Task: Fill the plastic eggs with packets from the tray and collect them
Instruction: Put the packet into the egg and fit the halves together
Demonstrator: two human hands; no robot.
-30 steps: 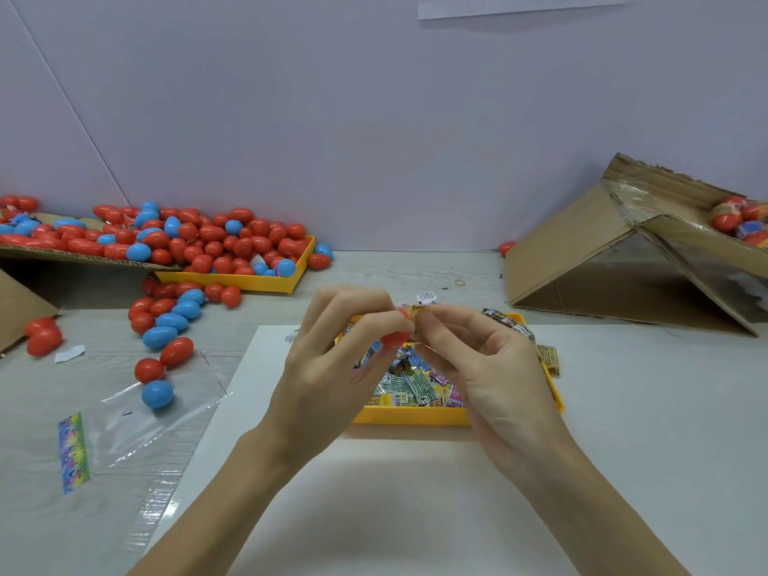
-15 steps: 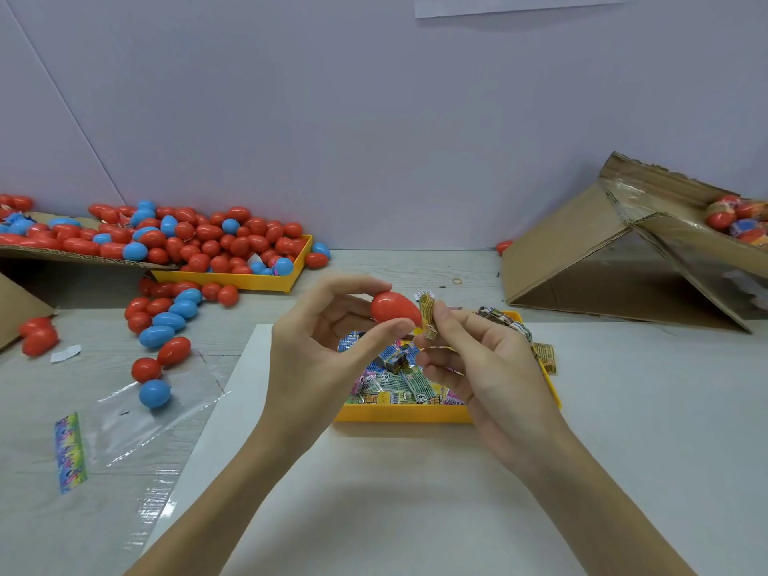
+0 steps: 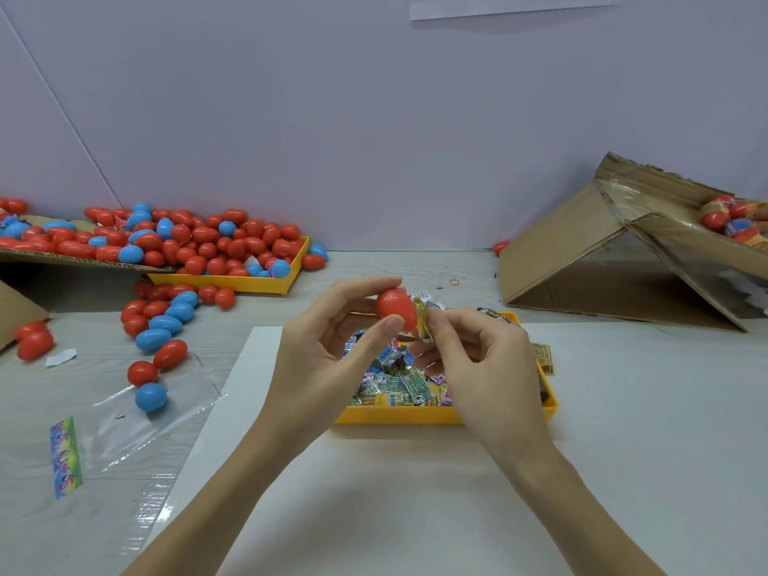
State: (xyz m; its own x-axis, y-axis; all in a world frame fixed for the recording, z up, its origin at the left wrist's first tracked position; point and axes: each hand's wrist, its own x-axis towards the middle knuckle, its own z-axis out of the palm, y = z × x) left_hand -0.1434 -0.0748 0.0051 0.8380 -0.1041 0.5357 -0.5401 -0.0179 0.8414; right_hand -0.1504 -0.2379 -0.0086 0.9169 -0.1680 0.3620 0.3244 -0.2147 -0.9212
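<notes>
Red plastic egg [image 3: 396, 308]: your left hand [image 3: 332, 351] pinches it between thumb and fingers, held above the 12 o'clock end of the yellow plastic tray [image 3: 399, 414]. Your right hand [image 3: 478, 359] is closed on a small yellow foil packet [image 3: 424, 322], touching the egg at its 3 o'clock side. Whether the egg is open cannot be seen. Keep the egg steady; feed the packet in fully before pressing the halves shut.

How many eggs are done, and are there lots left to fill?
Some look done: eggs sit in the cardboard box on the right. Right now the left hand holds a red egg and the right hand pinches a packet beside it. Lots remain: a heap of loose eggs on the left, and the tray is packet-filled.
</notes>
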